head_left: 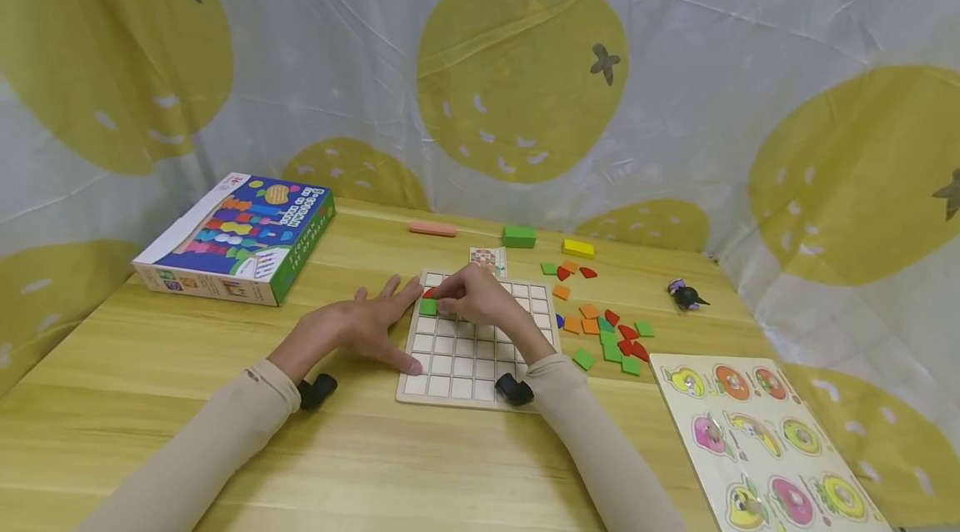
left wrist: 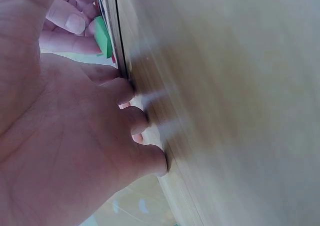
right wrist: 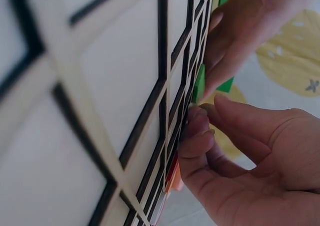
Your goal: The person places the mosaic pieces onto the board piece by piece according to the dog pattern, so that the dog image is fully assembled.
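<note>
Your left hand (head_left: 358,330) lay flat on the wooden table (head_left: 375,465) with its fingers spread, their tips pressing against the left edge of the wooden grid board (head_left: 480,344). Your right hand (head_left: 480,303) hovered over the board's upper left corner, fingers curled and pinching a small red tile (head_left: 429,293) at the fingertips. Just below that, touching your right fingers, a green square tile (head_left: 428,307) sat in a cell of the grid near the left edge, between your two hands. In the right wrist view your fingertips (right wrist: 199,117) met right at the board's surface beside the green tile.

To the right of your right hand, a loose scatter of green, orange and red tiles (head_left: 611,338) lay on the table. Beyond your left hand stood the colourful game box (head_left: 240,236). Near your right forearm lay a fruit peg puzzle (head_left: 765,449).
</note>
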A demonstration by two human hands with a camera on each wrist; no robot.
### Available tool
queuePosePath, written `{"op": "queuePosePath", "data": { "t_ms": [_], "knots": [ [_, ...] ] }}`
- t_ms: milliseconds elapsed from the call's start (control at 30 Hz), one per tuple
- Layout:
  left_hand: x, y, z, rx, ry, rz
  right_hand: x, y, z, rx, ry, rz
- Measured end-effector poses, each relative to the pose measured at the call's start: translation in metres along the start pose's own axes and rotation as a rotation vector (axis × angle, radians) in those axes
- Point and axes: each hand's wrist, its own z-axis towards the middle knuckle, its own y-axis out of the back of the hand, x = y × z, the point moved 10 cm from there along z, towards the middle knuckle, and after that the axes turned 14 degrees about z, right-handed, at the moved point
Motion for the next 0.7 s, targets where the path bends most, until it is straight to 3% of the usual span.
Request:
{"op": "queuePosePath", "data": {
  "t_ms": [300, 433, 567, 700],
  "knots": [
    [0.0, 0.0, 0.0, 0.004, 0.006, 0.003, -0.001, 0.0, -0.001, 0.015, 0.007, -0.005],
    [0.001, -0.001, 0.0, 0.005, 0.008, -0.006, 0.003, 0.006, -0.004, 0.031, 0.058, -0.036],
    [0.0, -0.001, 0.001, 0.003, 0.007, -0.014, 0.005, 0.035, -0.018, 0.025, 0.121, -0.032],
    [-0.001, -0.001, 0.002, -0.001, -0.001, -0.02, -0.009, 0.078, -0.041, -0.023, 0.087, -0.02]
  ]
}}
